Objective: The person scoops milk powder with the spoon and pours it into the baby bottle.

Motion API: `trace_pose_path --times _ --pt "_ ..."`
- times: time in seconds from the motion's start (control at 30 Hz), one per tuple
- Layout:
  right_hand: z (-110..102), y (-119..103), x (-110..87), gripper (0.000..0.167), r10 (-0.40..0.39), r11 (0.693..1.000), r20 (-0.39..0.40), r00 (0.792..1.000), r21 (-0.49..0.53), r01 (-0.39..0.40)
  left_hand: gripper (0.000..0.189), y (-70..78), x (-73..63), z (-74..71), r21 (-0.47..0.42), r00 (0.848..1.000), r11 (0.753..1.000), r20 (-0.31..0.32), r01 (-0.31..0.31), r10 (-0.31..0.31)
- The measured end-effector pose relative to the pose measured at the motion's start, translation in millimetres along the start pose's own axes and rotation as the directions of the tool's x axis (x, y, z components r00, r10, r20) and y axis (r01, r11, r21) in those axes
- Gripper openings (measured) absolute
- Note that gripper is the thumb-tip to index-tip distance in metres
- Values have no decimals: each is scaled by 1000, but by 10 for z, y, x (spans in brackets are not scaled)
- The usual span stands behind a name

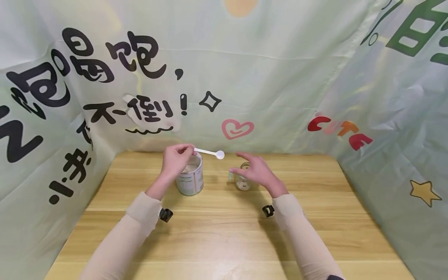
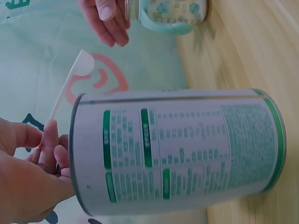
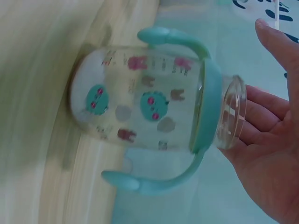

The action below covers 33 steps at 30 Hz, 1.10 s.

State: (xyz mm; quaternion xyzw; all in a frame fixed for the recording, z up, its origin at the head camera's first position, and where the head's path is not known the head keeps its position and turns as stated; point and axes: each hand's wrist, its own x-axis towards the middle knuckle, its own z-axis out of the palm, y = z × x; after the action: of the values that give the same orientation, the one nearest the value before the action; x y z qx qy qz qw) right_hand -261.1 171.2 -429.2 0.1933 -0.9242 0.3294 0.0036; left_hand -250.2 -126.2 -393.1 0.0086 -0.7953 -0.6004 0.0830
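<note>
Between its thumb and fingers, my left hand point(image 1: 176, 160) pinches the handle of a white measuring scoop point(image 1: 219, 154), just over the rim of a milk powder can point(image 1: 190, 183). The scoop's bowl points right, toward the bottle, and stands higher than the can. Pale powder shows inside the can's open top. A clear baby bottle point(image 3: 140, 107) with teal handles and printed animals stands uncapped on the table, white powder at its bottom. Beside the bottle's mouth, my right hand point(image 1: 258, 171) has its fingers loosely extended and thumb spread, holding nothing.
Both vessels stand toward the back of a wooden table point(image 1: 224, 233). Behind it and along both sides hangs a pale green printed cloth point(image 1: 280, 89) with dark lettering and a pink heart. The can is left of the bottle, with bare wood between them.
</note>
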Motion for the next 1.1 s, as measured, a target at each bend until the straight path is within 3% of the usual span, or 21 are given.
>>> trace_pose_path --times 0.3,0.8,1.1 --pt "92 -205 123 80 -34 999 11 999 -13 34 27 -65 10 -193 34 996 999 -84 16 -14" --pt "322 -491 297 89 -124 992 53 991 11 124 26 -178 -27 -481 42 989 999 -147 -12 18" --pt "483 -628 382 94 -135 991 63 989 25 133 24 -233 -51 -641 33 984 999 -178 -24 29"
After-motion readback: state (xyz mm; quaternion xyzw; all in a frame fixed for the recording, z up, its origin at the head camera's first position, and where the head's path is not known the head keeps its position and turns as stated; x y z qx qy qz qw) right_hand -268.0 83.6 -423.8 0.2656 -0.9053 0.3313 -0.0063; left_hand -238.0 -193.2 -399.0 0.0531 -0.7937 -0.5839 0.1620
